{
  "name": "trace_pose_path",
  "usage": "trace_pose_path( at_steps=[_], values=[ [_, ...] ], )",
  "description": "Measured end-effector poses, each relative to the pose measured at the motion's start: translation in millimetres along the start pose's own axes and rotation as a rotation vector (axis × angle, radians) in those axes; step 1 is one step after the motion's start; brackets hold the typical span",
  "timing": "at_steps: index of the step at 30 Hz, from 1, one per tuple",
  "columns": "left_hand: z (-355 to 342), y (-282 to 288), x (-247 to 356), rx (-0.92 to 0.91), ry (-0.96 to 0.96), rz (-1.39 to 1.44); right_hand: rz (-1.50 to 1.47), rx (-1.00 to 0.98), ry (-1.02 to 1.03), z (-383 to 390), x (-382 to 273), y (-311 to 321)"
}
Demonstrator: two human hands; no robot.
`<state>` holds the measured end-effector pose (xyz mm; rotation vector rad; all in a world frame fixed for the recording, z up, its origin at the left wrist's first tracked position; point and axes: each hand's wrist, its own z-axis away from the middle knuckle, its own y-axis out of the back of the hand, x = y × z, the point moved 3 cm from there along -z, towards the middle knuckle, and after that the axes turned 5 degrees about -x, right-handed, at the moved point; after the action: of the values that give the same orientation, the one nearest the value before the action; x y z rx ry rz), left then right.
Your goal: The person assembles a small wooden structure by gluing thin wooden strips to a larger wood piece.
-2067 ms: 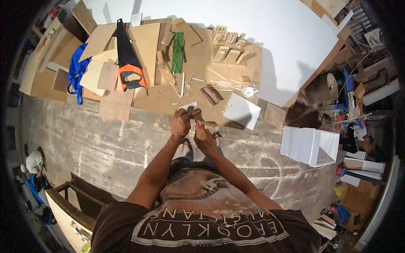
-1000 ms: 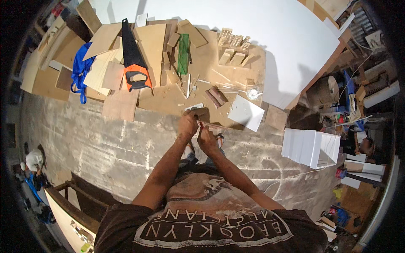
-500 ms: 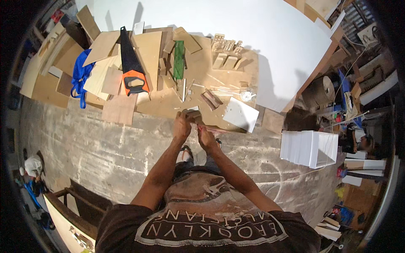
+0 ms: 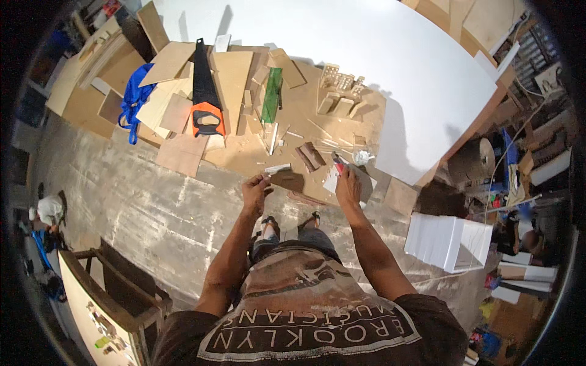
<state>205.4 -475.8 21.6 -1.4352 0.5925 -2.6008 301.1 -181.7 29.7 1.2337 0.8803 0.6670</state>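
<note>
Pinched in the fingertips of my left hand (image 4: pixel 255 193) is a small pale strip (image 4: pixel 278 168), at the near edge of the work board (image 4: pixel 235 160). My right hand (image 4: pixel 348 188), closed, grips a red and black utility knife (image 4: pixel 339 162) over a white sheet (image 4: pixel 366 183). Between my hands, farther in, a brown grooved wooden block (image 4: pixel 310 157) lies on the board. Beside it are thin wood sticks (image 4: pixel 329 144) and a small white round thing (image 4: pixel 362 157).
A handsaw (image 4: pixel 208 117) with an orange handle lies on wood panels at the left, near a blue cloth bag (image 4: pixel 135 100). A green strip (image 4: pixel 272 94) and a small wooden model (image 4: pixel 339 91) stand farther back. A white box (image 4: pixel 448 241) is at the right.
My hands were together around a small wooden piece; now they are apart. My right hand has moved right and forward with the knife, my left slightly left with the pale strip.
</note>
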Motion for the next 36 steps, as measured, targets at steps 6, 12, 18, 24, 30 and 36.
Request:
trace_pose_path(
  at_steps=[6,12,18,24,30,36],
  values=[
    [29.8,-30.7,14.8,0.047,-0.018,0.167,-0.051,-0.022,0.388,-21.2,-58.8,11.4],
    [35.0,-60.8,40.4,0.002,-0.187,0.092,-0.212,-0.087,0.460,-59.7,-74.2,-11.6],
    [39.5,-81.8,50.5,0.056,-0.141,0.075,-1.026,-0.332,0.611,-39.7,-89.4,67.0],
    [29.0,-127.6,62.3,-0.022,-0.203,0.049,-1.198,-0.433,0.484,-11.0,-89.6,103.5],
    [16.2,-155.0,55.6,-0.123,-0.324,-0.104,-1.262,-0.350,0.377,-3.7,-72.4,117.5],
    [18.6,-156.7,66.5,-0.162,-0.231,0.000,-1.185,-0.286,0.406,8.1,-70.0,129.8]
  ],
)
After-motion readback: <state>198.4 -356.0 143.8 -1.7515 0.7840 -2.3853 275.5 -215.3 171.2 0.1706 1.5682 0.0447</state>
